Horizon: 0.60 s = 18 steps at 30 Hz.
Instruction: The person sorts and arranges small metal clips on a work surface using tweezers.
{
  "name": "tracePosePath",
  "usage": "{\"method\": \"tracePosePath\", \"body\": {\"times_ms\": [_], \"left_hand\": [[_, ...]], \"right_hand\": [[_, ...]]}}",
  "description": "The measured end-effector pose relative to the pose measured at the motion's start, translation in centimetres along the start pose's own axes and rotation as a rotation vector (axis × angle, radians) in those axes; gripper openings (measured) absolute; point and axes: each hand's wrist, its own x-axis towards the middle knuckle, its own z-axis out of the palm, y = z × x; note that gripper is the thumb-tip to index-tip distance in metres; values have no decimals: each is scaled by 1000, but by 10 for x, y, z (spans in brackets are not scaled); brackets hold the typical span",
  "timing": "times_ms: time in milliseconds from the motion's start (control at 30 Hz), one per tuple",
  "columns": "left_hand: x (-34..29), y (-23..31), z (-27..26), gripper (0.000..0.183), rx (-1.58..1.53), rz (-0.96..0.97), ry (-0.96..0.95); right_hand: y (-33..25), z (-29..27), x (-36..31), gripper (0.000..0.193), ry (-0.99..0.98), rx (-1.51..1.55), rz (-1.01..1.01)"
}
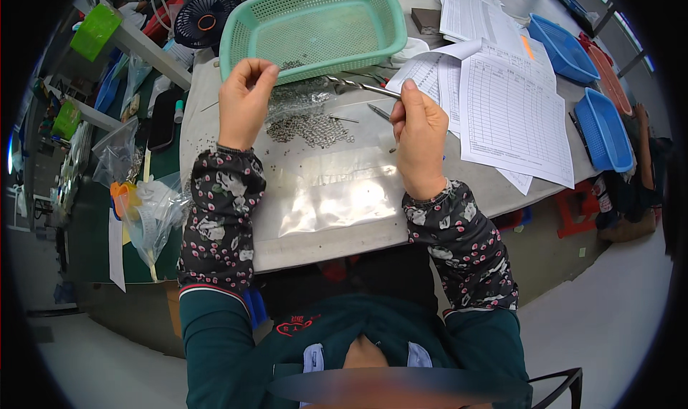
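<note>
My right hand (421, 140) grips a long silver twist drill bit (358, 86) by its plain end, its fluted end pointing left over the table. My left hand (242, 106) is raised at the near left corner of a mint-green mesh basket (395, 29), thumb and forefinger pinched together. Anything between those fingers is too small to make out. Between my hands a heap of small metal pieces (315, 131) lies spread on the table, with crumpled clear plastic (301, 99) behind it. Flat clear plastic bags (340, 194) lie nearer to me, shining with reflections.
Printed forms (512, 115) cover the table's right side, near a pen (378, 111). Blue baskets (602, 131) stand farther right. At left are a small black fan (206, 20), a dark phone (164, 119), a green-capped tube (179, 111) and orange-handled scissors (125, 198) among plastic bags.
</note>
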Motion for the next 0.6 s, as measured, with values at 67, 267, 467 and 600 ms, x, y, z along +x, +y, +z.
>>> {"method": "tracePosePath", "body": {"times_ms": [67,267,467,600], "left_hand": [[23,-6,7,17,223,200,74],[25,5,27,13,605,7,68],[-56,13,66,10,384,92,-331],[-71,9,75,10,478,111,-429]], "right_hand": [[2,-5,2,44,13,10,14],[0,-17,6,44,40,47,17],[0,-23,5,44,28,66,14],[-1,-23,4,43,21,47,-16]]}}
